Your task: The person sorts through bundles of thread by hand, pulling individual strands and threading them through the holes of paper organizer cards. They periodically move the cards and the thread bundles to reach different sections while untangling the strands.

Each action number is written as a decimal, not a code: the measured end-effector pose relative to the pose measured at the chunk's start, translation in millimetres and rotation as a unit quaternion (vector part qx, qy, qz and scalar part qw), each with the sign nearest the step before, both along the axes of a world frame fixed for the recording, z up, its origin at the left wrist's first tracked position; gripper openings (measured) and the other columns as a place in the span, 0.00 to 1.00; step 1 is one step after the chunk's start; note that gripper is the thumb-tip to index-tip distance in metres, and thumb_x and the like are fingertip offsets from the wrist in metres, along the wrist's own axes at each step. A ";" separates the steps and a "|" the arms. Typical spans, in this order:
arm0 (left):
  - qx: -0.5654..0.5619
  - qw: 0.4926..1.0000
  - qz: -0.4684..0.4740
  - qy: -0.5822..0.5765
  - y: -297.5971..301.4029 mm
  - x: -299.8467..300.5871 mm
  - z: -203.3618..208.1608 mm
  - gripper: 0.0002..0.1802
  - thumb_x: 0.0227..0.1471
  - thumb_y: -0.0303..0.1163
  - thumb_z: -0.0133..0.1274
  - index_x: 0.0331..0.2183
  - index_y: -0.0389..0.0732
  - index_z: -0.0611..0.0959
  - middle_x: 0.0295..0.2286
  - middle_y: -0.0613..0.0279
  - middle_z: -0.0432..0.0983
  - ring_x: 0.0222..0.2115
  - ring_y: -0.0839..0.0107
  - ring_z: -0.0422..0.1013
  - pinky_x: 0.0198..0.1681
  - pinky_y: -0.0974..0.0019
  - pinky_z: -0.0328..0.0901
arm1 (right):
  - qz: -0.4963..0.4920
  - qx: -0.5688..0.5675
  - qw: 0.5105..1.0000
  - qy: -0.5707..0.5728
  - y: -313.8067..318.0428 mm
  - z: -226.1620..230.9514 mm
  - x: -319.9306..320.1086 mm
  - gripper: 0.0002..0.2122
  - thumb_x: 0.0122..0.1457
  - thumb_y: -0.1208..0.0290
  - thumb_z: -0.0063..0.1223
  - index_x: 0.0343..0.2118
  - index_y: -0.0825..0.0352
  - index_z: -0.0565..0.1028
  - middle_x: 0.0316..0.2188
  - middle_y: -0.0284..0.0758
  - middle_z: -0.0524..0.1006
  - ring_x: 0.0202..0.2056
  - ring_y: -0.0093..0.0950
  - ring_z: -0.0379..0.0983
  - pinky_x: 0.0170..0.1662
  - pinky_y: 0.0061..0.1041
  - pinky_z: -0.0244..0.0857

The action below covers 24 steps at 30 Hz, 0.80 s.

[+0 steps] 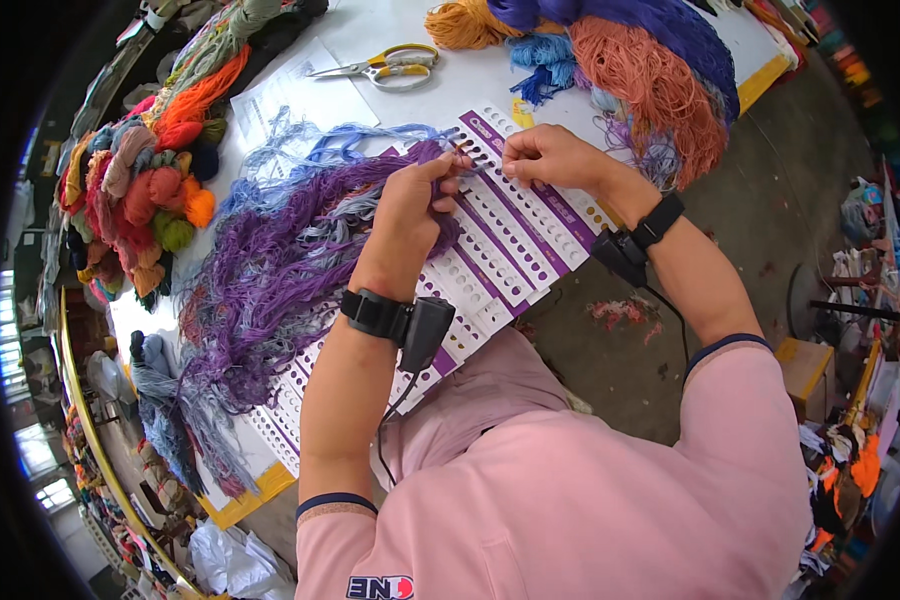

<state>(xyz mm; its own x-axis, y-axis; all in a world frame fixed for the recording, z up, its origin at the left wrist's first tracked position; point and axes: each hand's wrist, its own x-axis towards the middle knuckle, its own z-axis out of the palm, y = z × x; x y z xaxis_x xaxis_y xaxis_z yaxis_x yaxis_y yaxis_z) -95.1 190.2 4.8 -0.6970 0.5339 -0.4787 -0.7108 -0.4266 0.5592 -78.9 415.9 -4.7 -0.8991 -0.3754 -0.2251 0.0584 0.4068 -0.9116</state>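
My left hand [419,205] is closed round a bunch of purple thread [288,250], which trails off to the left in a loose tangle. Its fingertips are at the upper rows of a white and purple punched card [530,215], where short dark thread ends [470,143] sit along the holes. Just right of them, my right hand [553,158] is closed in a pinch over the same card. Whatever lies between its fingertips is too small to make out. More cards with rows of holes [470,285] lie underneath, partly covered by thread and my left arm. Light blue thread [345,145] runs behind the purple.
Yellow-handled scissors [395,68] lie on the white table beyond my hands, near a paper sheet [290,95]. Salmon thread hanks [645,80] are heaped at the far right, and colourful hanks [145,190] hang at the left. Both wrists carry strapped black devices [428,333] with cables.
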 end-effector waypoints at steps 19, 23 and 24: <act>-0.225 0.944 -0.127 0.207 -1.9 -4.7 1.0 0.05 0.55 0.29 0.52 0.29 0.38 0.77 0.20 0.75 0.64 0.17 0.84 0.56 0.20 0.78 0.51 | -0.015 -0.041 0.999 -0.015 -2.9 -3.6 -1.5 0.05 0.59 0.72 0.52 0.29 0.68 0.75 0.20 0.28 0.76 0.21 0.14 0.70 0.25 0.15 0.63; -0.173 0.983 -0.019 0.060 -131.9 -64.1 11.3 0.08 0.54 0.25 0.52 0.24 0.42 0.73 0.17 0.76 0.55 0.15 0.84 0.50 0.17 0.78 0.47 | -0.023 0.076 0.997 0.020 12.4 -5.4 0.5 0.06 0.57 0.71 0.53 0.27 0.68 0.77 0.19 0.30 0.78 0.21 0.15 0.73 0.27 0.16 0.66; -0.200 0.976 0.062 0.066 -199.2 -80.8 12.4 0.08 0.56 0.24 0.50 0.25 0.40 0.72 0.17 0.75 0.56 0.15 0.84 0.51 0.16 0.78 0.48 | -0.017 0.090 0.996 0.021 11.5 -4.5 0.1 0.07 0.55 0.70 0.54 0.27 0.67 0.78 0.19 0.30 0.79 0.21 0.16 0.76 0.28 0.17 0.68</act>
